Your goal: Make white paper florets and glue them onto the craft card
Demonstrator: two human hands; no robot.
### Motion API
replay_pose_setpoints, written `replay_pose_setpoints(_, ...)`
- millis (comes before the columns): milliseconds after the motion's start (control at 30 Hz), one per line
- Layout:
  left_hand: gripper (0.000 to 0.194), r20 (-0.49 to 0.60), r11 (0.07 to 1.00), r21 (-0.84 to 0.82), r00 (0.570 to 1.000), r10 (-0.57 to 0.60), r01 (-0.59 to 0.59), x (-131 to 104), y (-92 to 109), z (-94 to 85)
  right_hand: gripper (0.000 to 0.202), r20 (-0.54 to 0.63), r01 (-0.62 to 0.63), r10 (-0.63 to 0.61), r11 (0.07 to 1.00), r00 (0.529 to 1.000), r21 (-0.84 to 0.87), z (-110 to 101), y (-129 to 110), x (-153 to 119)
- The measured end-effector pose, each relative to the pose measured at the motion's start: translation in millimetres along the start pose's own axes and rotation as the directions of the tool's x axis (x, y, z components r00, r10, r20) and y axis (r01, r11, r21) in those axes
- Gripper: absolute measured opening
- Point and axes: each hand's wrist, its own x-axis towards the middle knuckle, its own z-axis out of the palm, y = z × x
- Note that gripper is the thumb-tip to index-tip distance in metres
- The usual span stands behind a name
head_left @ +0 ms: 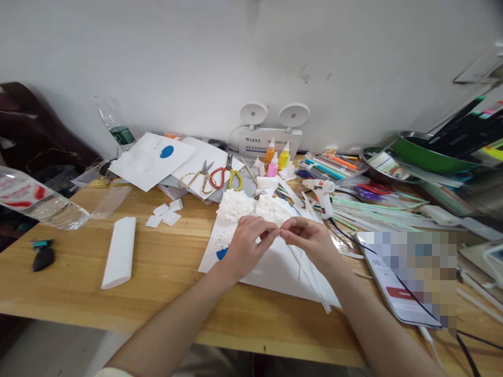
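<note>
My left hand (251, 243) and my right hand (308, 238) meet fingertip to fingertip, both pinched closed over a white paper sheet (267, 275). Whatever sits between the fingertips is too small to make out. Just behind the hands are heaps of crumbled white material (236, 207) on the sheet. A blue patch (222, 253) shows beside my left hand, partly covered by it. Thin white strips (312, 280) lie on the sheet under my right hand and reach past its front edge.
Scissors (202, 178), pliers (228, 170), small paint bottles (272, 165) and a glue gun (323, 196) lie at the back. On the left are a white block (120, 251), paper squares (165, 213) and a water bottle (43, 199). A phone (396, 283) with cables lies right.
</note>
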Motion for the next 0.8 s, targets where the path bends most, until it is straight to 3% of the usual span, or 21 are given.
replay_pose_setpoints(300, 0.011, -0.029, 0.994, -0.101, 0.999, -0.043, 0.040, 2.1, 5.9, -4.2, 0.020, 0.075, 0.010, -0.011, 1.000, 0.997, 0.019, 0.6, -2.4, 0.0)
replay_pose_setpoints(600, 0.011, -0.002, 0.979, -0.197, 0.999, -0.042, 0.041, 2.1, 5.2, -4.2, 0.020, 0.028, -0.006, 0.003, 0.997, 1.000, 0.083, 1.8, -2.6, -1.8)
replay_pose_setpoints(800, 0.011, 0.020, 0.970, -0.240, 0.999, -0.034, 0.038, 1.7, 5.5, -5.4, 0.016, 0.088, 0.037, -0.046, 0.994, 0.995, 0.099, 0.8, -4.2, -2.3)
